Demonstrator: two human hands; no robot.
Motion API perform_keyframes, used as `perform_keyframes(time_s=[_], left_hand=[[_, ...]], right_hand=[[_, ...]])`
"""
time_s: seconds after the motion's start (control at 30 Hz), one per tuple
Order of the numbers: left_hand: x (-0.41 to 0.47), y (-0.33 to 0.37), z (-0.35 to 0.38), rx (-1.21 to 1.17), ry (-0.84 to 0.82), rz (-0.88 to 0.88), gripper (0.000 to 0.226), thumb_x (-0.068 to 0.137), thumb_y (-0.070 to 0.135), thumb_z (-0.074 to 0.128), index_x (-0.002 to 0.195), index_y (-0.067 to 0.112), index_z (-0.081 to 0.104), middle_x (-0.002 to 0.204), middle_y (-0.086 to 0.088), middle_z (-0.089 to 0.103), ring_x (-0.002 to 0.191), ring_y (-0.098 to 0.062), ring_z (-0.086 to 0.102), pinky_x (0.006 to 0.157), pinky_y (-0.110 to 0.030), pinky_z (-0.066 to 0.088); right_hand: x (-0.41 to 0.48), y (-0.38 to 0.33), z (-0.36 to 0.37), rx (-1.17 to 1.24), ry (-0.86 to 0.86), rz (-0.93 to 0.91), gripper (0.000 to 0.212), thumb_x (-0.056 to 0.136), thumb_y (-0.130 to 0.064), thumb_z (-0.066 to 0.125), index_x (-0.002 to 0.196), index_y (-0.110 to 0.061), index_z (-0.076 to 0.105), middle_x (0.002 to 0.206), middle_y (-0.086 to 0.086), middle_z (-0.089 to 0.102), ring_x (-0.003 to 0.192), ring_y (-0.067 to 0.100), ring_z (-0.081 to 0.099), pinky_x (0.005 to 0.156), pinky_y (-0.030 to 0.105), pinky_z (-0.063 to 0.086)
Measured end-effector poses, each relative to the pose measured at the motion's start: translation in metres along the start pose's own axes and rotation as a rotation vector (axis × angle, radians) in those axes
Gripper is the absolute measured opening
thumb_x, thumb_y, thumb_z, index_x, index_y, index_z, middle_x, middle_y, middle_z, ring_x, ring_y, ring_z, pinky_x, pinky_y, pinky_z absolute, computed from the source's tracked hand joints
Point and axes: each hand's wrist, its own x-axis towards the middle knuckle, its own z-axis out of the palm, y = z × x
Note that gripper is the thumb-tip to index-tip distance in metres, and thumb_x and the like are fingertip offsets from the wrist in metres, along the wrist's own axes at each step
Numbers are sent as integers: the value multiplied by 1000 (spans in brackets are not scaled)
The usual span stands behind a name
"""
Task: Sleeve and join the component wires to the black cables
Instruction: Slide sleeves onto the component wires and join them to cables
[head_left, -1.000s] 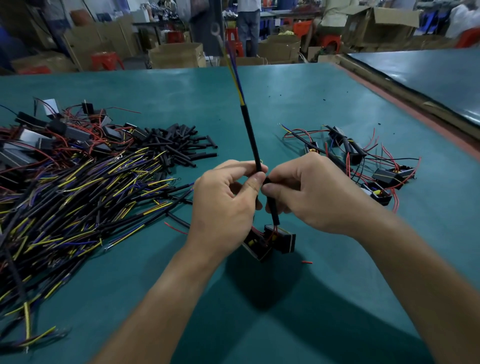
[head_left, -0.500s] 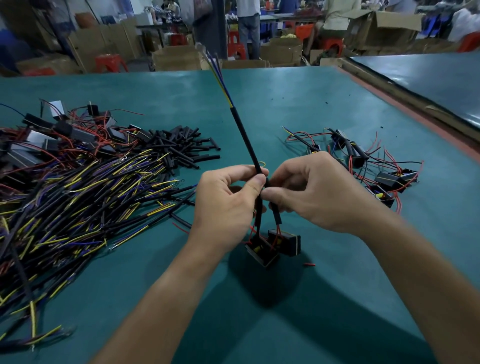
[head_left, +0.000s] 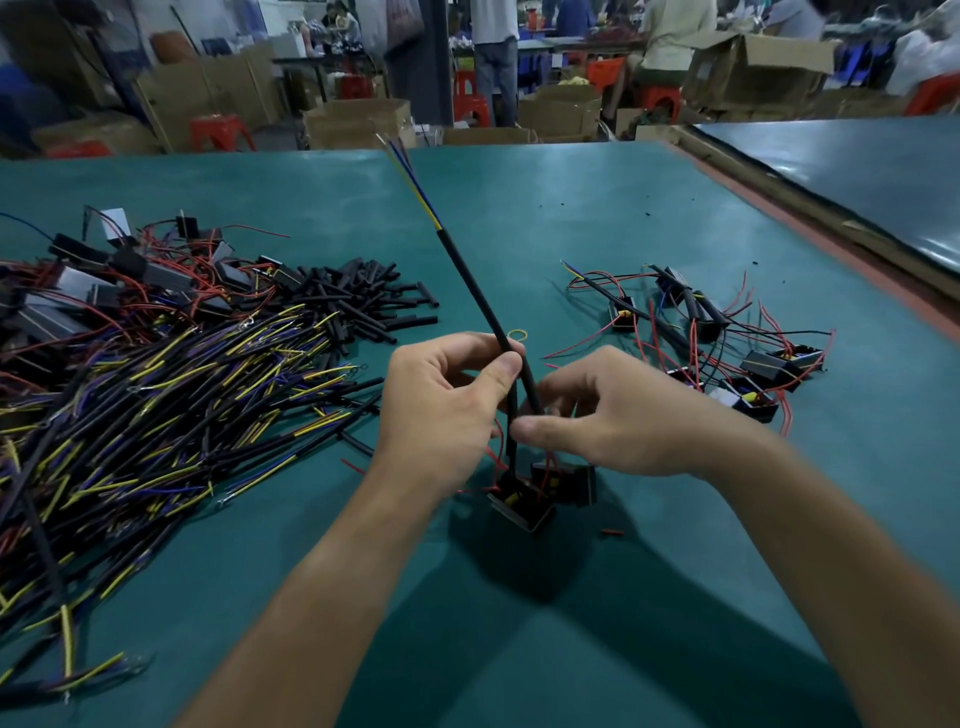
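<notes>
Sleeving step: left hand (head_left: 441, 410) pinches black cable (head_left: 467, 275) upright above two components (head_left: 519, 501) dangling over table (head_left: 571, 208); right hand (head_left: 623, 421) apparently pinches cable's lower end, contact partly hidden; next, probably sleeve slid over joint, needing steady alignment.

Over the teal-green worktable (head_left: 571, 218), the left hand (head_left: 441, 410) and right hand (head_left: 623, 421) both pinched a long black sheathed cable (head_left: 467, 275) slanting up and away; two small black box-shaped components (head_left: 524, 501) were just below.
</notes>
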Motion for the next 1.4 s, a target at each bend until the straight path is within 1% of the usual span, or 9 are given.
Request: perform_keyframes(time_s=[0.13, 0.27, 0.43, 0.63, 0.83, 0.9, 1.03, 1.23, 1.4], left_hand=[[0, -1, 0, -29, 25, -16, 22, 89, 3, 67, 76, 21, 73, 66, 9, 70, 55, -4, 57, 47, -17, 45], [1, -1, -1, -33, 49, -20, 26, 89, 2, 66, 74, 22, 72, 67, 9, 70, 61, -4, 61, 55, -20, 49], [1, 3, 0, -135, 45, -7, 8, 86, 11, 72, 79, 14, 72, 72, -3, 70, 66, -15, 62, 50, -22, 51], [1, 9, -3, -274, 48, 33, 23, 75, 22, 61, 93, 8, 65, 80, -7, 69, 69, -19, 66, 57, -29, 55], [1, 3, -2, -171, 39, 48, 6, 65, 9, 53, 66, 8, 58, 57, -3, 59, 53, -18, 55, 48, -26, 44], [-1, 1, -2, -115, -4, 44, 7, 64, 9, 51, 58, 5, 54, 51, -4, 55, 50, -21, 51, 49, -29, 40], [-1, -4, -2, -53, -75, 4, 13, 61, 10, 50, 55, 0, 44, 44, -8, 49, 48, -20, 46, 53, -37, 37], [2, -4, -3, 13, -50, -25, 64, 75, 45, 59, 55, -12, 37, 52, -34, 40, 42, -18, 43, 54, -32, 37], [10, -14, -4, 144, 75, -43, 41, 70, 40, 61, 61, 2, 50, 55, -14, 53, 51, -17, 44, 54, -32, 39]], right_hand=[[2, -6, 11, 204, 63, 29, 55, 78, -47, 77, 50, -11, 46, 48, -5, 27, 48, 16, 20, 45, 27, 17], [8, -8, 22, 410, 96, 89, 70, 73, -44, 78, 62, 15, 44, 59, 10, 25, 57, 39, 17, 54, 46, 17], [9, -2, 14, 272, 188, 37, 45, 87, -25, 73, 47, -13, 58, 48, -9, 24, 47, 12, 18, 45, 25, 14], [5, 13, -29, -35, 770, 82, 40, 88, -26, 68, 53, -9, 60, 43, -9, 33, 43, 9, 32, 46, 26, 29], [-5, 42, -71, -426, 1336, 140, 38, 90, -35, 61, 62, -10, 58, 64, 9, 52, 60, 32, 46, 55, 35, 26], [-1, 52, -71, -467, 1275, 262, 42, 89, -39, 62, 61, -9, 55, 63, 11, 52, 61, 33, 44, 57, 33, 26], [14, 61, -57, -502, 957, 490, 30, 84, -43, 69, 91, -14, 75, 83, 16, 70, 83, 40, 62, 67, 37, 44], [20, 61, -42, -483, 800, 411, 33, 82, -33, 74, 112, -21, 68, 90, -7, 73, 101, 29, 61, 90, 41, 37], [19, 47, -34, -549, 809, 223, 21, 80, -18, 71, 100, -18, 74, 97, 7, 72, 98, 35, 61, 96, 44, 39]])
